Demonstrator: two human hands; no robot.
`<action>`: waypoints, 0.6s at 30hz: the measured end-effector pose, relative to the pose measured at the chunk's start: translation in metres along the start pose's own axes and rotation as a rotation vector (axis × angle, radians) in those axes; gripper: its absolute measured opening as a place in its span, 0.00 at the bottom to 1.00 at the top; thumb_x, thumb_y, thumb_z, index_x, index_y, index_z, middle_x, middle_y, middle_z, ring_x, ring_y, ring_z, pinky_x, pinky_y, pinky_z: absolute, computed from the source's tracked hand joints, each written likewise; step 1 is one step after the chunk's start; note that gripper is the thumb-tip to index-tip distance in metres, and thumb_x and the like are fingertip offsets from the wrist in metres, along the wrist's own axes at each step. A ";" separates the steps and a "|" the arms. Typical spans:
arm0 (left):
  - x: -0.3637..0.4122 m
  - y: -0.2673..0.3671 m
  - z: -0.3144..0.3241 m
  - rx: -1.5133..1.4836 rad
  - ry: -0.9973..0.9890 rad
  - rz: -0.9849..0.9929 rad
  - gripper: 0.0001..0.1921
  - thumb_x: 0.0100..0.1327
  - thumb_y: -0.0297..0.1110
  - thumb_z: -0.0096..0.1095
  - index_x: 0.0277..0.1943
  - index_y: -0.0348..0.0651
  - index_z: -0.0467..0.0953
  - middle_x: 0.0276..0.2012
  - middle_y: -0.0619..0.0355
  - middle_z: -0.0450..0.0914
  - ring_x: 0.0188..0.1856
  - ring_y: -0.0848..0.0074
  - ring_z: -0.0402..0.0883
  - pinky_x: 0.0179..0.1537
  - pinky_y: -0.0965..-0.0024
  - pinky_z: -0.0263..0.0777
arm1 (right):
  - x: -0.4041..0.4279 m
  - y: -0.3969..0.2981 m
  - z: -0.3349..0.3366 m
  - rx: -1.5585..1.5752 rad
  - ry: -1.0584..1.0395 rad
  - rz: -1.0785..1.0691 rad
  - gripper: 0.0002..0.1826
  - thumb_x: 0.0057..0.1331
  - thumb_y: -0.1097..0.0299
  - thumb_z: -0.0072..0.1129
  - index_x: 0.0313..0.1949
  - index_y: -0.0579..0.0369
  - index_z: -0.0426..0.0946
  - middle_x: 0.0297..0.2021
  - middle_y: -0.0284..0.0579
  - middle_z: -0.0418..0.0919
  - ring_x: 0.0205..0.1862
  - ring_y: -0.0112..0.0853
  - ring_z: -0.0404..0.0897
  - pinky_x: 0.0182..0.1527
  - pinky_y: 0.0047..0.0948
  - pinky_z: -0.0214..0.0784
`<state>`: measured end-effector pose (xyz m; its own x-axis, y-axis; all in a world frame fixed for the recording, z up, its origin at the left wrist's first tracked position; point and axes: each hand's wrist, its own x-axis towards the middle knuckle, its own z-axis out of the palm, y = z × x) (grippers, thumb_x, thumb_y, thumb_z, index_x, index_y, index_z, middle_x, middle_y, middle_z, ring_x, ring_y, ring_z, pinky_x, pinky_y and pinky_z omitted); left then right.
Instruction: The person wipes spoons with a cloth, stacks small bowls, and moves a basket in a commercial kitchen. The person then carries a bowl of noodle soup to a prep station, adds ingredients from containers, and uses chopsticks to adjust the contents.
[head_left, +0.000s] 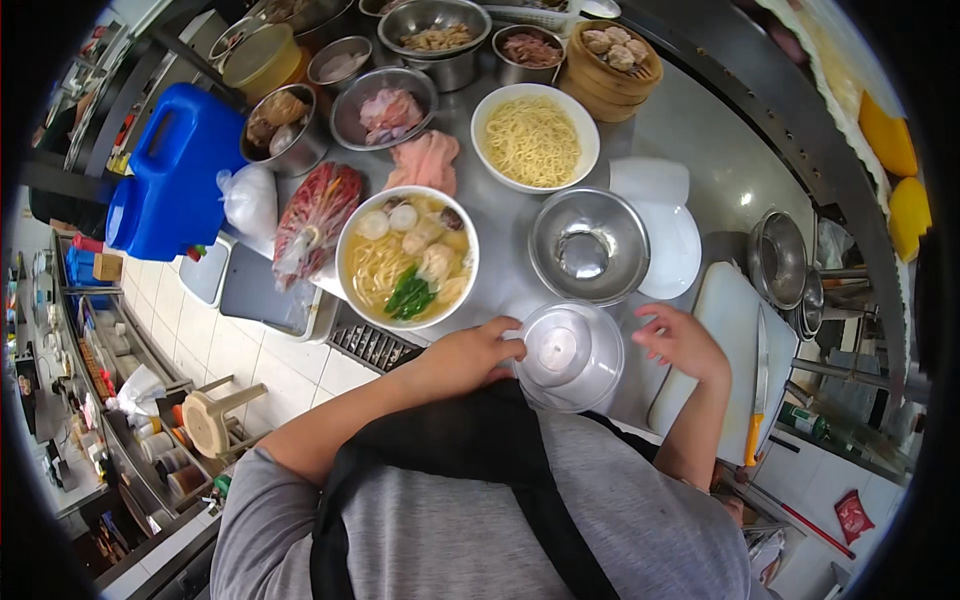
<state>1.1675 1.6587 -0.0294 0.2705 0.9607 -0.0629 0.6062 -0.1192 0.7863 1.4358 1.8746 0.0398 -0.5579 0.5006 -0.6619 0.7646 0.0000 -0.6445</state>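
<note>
A clear plastic bowl (570, 356) stands at the front edge of the steel counter, against my apron. My left hand (491, 349) holds its left rim between thumb and fingers. To the right of the bowl, my right hand (679, 341) is raised with its fingers loosely curled apart, holding nothing. An empty steel mixing bowl (589, 246) sits just behind the plastic one. On the left is a white bowl of noodle soup (407, 259) with dumplings, radish slices and leafy greens. Farther back stands a white bowl of plain yellow noodles (534, 136).
A white cutting board (701, 360) bears a yellow-handled knife (759, 382). White dishes (671, 251) lie beside the steel bowl. Bamboo steamers (611, 79), a steel bowl of raw meat (384, 109), a pink cloth (424, 161) and a blue jug (176, 172) stand around the back and left.
</note>
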 end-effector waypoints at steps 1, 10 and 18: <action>-0.001 0.003 0.002 0.017 0.021 0.020 0.13 0.60 0.35 0.64 0.47 0.49 0.71 0.58 0.48 0.67 0.44 0.54 0.81 0.45 0.58 0.77 | -0.001 -0.001 0.015 -0.024 -0.040 0.003 0.19 0.65 0.59 0.60 0.51 0.56 0.73 0.28 0.38 0.78 0.28 0.23 0.77 0.28 0.24 0.71; -0.083 0.022 -0.008 -0.466 0.158 0.114 0.44 0.55 0.43 0.72 0.71 0.52 0.54 0.68 0.50 0.58 0.70 0.59 0.58 0.64 0.60 0.62 | -0.050 -0.044 0.113 0.091 0.214 -0.187 0.15 0.64 0.78 0.47 0.51 0.61 0.72 0.27 0.43 0.78 0.21 0.26 0.78 0.26 0.26 0.72; -0.277 -0.013 0.009 -0.824 0.747 -0.140 0.49 0.63 0.38 0.63 0.75 0.51 0.32 0.71 0.49 0.50 0.71 0.62 0.53 0.66 0.54 0.56 | -0.060 -0.133 0.306 -0.035 0.156 -0.516 0.12 0.61 0.78 0.50 0.45 0.64 0.70 0.22 0.42 0.75 0.20 0.28 0.79 0.25 0.27 0.71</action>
<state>1.0915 1.3916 -0.0278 -0.4461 0.8949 -0.0154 -0.1587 -0.0622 0.9854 1.2685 1.5795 0.0482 -0.8114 0.5505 -0.1966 0.4159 0.3074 -0.8559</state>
